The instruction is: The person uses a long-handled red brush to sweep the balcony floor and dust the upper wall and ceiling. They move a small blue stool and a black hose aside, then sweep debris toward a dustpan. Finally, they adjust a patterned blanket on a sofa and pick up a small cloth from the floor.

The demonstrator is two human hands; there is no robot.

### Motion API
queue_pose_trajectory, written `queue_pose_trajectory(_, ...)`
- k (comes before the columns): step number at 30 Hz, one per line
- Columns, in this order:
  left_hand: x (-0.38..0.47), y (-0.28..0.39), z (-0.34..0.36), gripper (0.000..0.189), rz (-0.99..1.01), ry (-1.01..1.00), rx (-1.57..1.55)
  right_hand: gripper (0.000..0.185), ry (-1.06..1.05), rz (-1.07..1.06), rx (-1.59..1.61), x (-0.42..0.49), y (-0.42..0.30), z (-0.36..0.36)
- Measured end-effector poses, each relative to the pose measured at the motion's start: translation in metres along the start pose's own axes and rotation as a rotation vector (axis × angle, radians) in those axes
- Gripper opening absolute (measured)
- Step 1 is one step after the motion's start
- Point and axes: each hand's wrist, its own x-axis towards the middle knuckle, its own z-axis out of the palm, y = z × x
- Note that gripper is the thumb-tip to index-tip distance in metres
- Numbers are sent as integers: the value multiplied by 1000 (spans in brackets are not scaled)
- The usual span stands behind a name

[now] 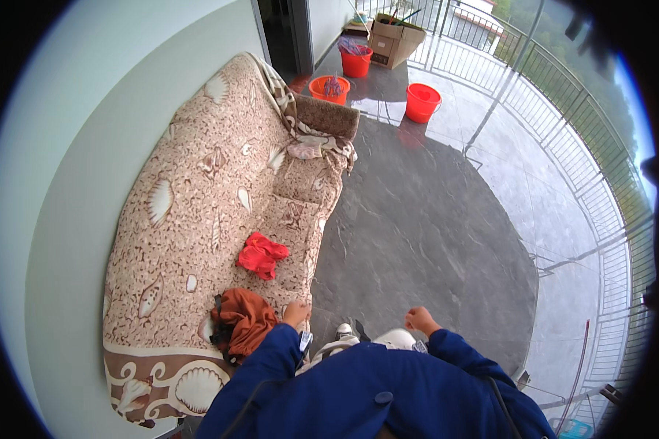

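My left hand (296,314) is beside the front edge of a sofa covered with a shell-patterned throw (197,219). Its fingers look curled, and whether it touches the throw or holds anything small does not show. To its left on the seat lies a crumpled rust-brown cloth item (247,321) with black straps. A bunched red cloth (261,255) rests farther up the seat. Over the grey floor my right hand (418,318) hovers with bent fingers, and no held thing is visible. Both arms wear dark blue sleeves.
A red bucket (423,104) stands at the edge of the shade. Near the doorway are an orange bucket (329,94) and another red bucket (355,61) with stringy material, beside a cardboard box (396,44). A metal railing (560,104) bounds the terrace. Grey tiles (417,219) extend right of the sofa.
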Motion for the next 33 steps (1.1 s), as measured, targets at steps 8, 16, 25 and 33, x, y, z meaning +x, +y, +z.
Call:
queue_pose_trajectory(8, 110, 49, 17, 14, -50, 97, 91, 21, -206, 11, 96, 125, -61, -46)
queue_pose_trajectory(16, 176, 88, 30, 25, -319, 304, -27, 30, -312, -232, -379, 336, -114, -58)
queue_pose_trajectory(25, 328, 107, 23, 35, -136, 317, 471, 35, -244, 77, 140, 492, -116, 64)
queue_pose_trajectory(33, 531, 68, -32, 35, 150, 505, 811, 37, -225, 370, 551, 553, -58, 146)
